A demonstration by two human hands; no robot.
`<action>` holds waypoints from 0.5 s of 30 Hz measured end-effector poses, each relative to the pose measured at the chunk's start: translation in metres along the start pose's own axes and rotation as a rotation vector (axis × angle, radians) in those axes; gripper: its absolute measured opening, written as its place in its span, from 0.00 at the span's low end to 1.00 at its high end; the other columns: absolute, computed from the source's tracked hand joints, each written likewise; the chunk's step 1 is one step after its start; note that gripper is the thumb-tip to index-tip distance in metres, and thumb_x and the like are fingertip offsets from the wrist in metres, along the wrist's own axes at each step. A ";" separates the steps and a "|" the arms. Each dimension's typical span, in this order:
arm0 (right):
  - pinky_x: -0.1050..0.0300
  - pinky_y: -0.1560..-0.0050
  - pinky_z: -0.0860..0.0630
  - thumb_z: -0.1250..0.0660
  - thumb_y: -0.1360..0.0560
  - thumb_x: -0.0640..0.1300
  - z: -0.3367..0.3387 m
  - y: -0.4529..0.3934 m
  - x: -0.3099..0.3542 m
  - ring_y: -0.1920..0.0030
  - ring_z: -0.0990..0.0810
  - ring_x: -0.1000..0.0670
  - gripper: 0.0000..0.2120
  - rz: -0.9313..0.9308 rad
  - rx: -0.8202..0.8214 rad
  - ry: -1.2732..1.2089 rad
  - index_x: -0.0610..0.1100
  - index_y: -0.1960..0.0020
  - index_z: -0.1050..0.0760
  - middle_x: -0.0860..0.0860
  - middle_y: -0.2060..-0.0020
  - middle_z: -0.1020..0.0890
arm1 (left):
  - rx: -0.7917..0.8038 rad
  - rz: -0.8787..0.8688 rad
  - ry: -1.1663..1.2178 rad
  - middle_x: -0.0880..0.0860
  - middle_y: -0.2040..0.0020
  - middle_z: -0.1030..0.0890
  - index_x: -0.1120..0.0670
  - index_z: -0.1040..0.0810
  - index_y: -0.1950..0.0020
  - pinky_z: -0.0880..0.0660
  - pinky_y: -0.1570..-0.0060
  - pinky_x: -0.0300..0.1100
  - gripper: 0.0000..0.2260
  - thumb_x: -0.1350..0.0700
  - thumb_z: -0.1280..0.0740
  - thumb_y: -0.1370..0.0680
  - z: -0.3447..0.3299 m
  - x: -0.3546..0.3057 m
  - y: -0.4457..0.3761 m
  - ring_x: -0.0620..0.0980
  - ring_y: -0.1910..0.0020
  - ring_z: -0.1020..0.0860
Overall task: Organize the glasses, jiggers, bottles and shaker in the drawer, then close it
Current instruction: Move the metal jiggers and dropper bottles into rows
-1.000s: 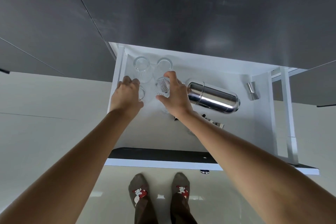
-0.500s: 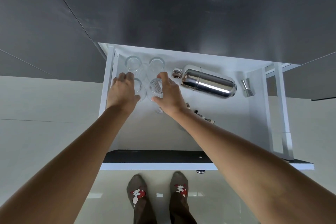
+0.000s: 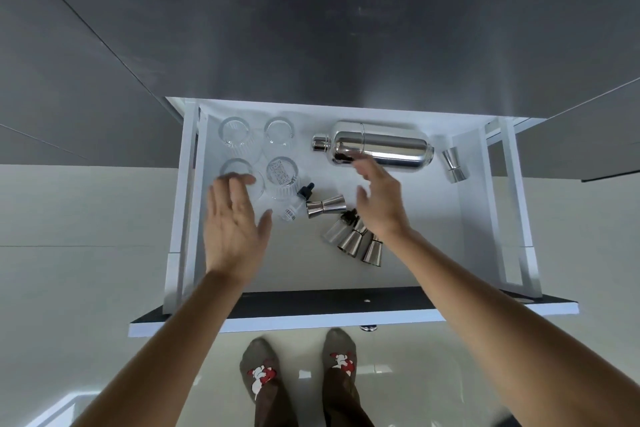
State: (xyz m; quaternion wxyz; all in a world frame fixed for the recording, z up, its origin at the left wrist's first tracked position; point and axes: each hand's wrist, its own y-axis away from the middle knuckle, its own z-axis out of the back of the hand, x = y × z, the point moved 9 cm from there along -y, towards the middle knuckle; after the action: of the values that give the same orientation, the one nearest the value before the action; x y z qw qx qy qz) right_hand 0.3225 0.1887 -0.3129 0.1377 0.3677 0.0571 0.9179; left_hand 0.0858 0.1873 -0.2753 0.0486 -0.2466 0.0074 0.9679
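Note:
The white drawer (image 3: 415, 263) stands pulled out. Several clear glasses (image 3: 235, 135) form a square in its back left corner. A steel shaker (image 3: 381, 146) lies on its side along the back. One jigger (image 3: 454, 165) stands at the back right, another jigger (image 3: 325, 206) lies mid-drawer, and more jiggers (image 3: 356, 246) lie in a cluster below my right wrist. A small dropper bottle (image 3: 294, 208) lies beside the front glasses. My left hand (image 3: 233, 222) hovers open, just in front of the glasses. My right hand (image 3: 379, 198) hovers open in front of the shaker, holding nothing.
A dark grey countertop (image 3: 311, 28) overhangs the drawer's back. The drawer's dark front panel (image 3: 311, 305) is nearest me, with a small knob (image 3: 367, 328) under it. My socked feet (image 3: 301, 378) stand on a glossy pale floor.
Both hands have let go of the front two glasses and drawn back toward me, fingers spread. The right hand has shifted right toward the shaker. The camera view has tilted.

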 end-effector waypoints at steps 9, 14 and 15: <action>0.60 0.57 0.30 0.31 0.27 0.40 0.036 0.046 -0.120 0.52 0.19 0.41 0.13 -0.484 0.130 0.104 0.39 0.43 0.26 0.40 0.55 0.17 | 0.389 -0.325 0.038 0.58 0.34 0.27 0.59 0.30 0.32 0.23 0.43 0.52 0.22 0.66 0.34 0.26 -0.101 -0.072 0.014 0.58 0.36 0.28; 0.50 0.51 0.22 0.23 0.34 0.52 -0.006 0.058 -0.118 0.49 0.21 0.43 0.31 -0.562 0.331 0.062 0.43 0.38 0.32 0.44 0.49 0.22 | 0.426 -0.208 -0.115 0.58 0.36 0.25 0.59 0.32 0.31 0.25 0.42 0.48 0.24 0.68 0.33 0.26 -0.132 -0.078 -0.006 0.56 0.36 0.27; 0.47 0.50 0.20 0.23 0.35 0.51 -0.009 0.057 -0.116 0.50 0.21 0.43 0.31 -0.577 0.317 0.030 0.43 0.39 0.32 0.44 0.50 0.23 | 0.426 -0.197 -0.150 0.57 0.39 0.23 0.59 0.31 0.33 0.24 0.44 0.47 0.22 0.68 0.33 0.26 -0.135 -0.077 -0.007 0.56 0.40 0.26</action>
State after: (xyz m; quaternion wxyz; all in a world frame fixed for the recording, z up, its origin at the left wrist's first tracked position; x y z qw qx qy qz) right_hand 0.3844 0.0995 -0.3844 0.3320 0.3396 0.3033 0.8261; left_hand 0.2184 0.1821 -0.3569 0.1942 -0.1577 0.1837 0.9506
